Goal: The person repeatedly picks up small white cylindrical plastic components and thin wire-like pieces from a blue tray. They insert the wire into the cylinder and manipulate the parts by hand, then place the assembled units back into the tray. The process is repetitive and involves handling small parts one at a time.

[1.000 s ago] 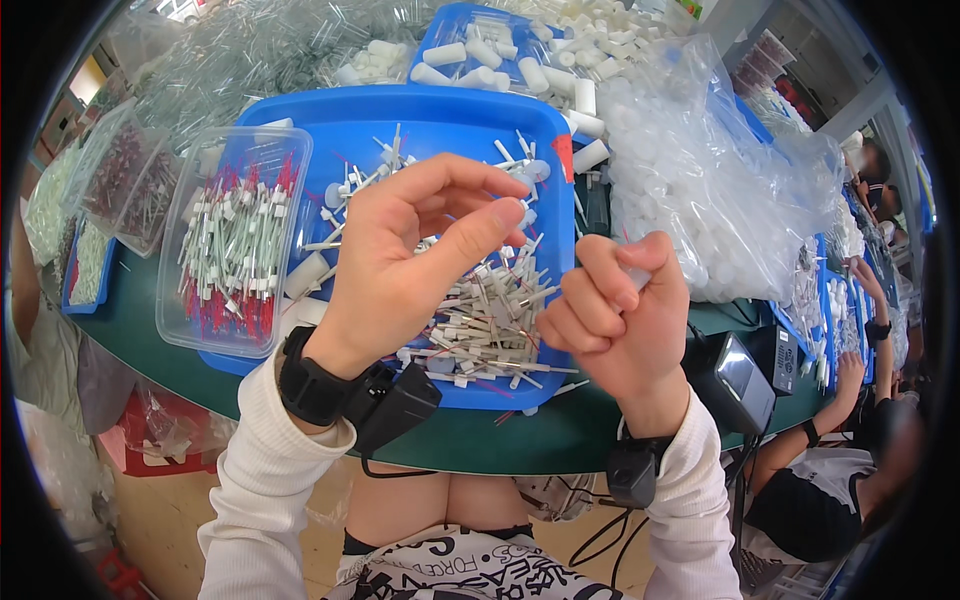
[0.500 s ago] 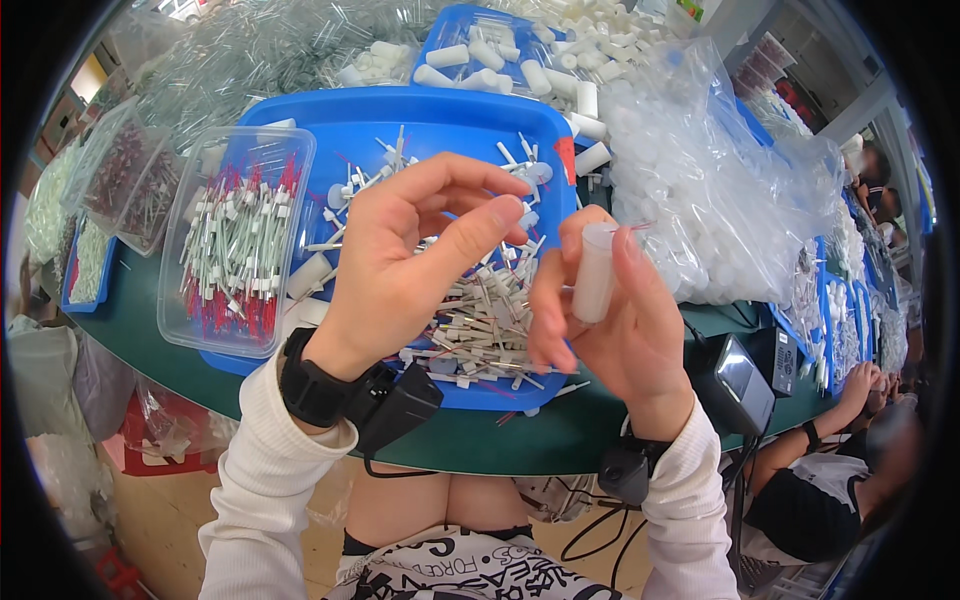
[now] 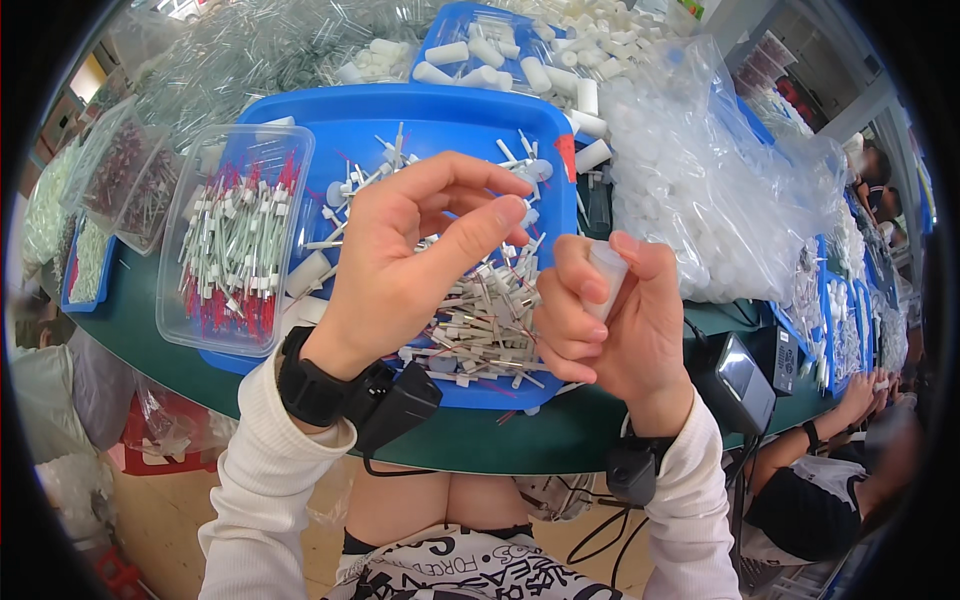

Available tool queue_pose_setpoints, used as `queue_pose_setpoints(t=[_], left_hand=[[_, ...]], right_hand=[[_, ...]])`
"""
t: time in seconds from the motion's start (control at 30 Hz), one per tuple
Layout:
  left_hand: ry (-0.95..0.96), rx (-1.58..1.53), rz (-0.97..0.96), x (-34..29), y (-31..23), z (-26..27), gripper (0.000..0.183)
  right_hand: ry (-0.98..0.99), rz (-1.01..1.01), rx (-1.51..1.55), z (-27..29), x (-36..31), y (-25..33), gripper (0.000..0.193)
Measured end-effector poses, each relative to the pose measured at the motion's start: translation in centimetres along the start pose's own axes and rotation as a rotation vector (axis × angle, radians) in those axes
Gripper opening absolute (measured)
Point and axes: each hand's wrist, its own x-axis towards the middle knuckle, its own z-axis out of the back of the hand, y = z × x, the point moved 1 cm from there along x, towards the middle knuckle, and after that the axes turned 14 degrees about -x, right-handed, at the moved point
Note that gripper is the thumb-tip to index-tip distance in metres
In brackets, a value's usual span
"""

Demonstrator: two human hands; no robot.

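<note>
My right hand (image 3: 625,320) is wrapped round a translucent white plastic tube (image 3: 606,268), whose upper end shows between thumb and index finger. The tube leans, and its lower part is hidden by my fingers. My left hand (image 3: 410,255) hovers over the large blue tray (image 3: 400,103), loosely curved, with a gap between thumb and index finger and nothing visible in it. Beneath both hands, small white parts with thin red wires (image 3: 490,320) lie in a heap in that tray.
A clear plastic box (image 3: 235,240) of white parts with red wires overlaps the tray's left side. White cylinders (image 3: 485,55) sit in a smaller blue tray behind. At right stand a clear bag (image 3: 690,180) of white pieces and a black device (image 3: 742,380). A co-worker's hand (image 3: 860,395) shows far right.
My right hand has curled its fingers round the tube, which was held more upright and showed more of its length. My left hand has hardly moved.
</note>
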Motion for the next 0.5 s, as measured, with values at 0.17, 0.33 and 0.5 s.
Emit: queue_pose_setpoints(t=[0.17,0.33,0.5], left_hand=[[0.0,0.001,-0.002,-0.01,0.06,0.04,0.024],[0.003,-0.012,-0.007,0.0,-0.01,0.06,0.024],[0.002,-0.009,-0.003,-0.05,-0.11,0.01,0.023]], right_hand=[[0.016,0.012,0.094,-0.1,0.18,0.08,0.037],[0.051,-0.011,0.122,-0.51,0.19,0.41,0.034],[0.015,-0.018,0.082,0.06,0.19,-0.02,0.033]])
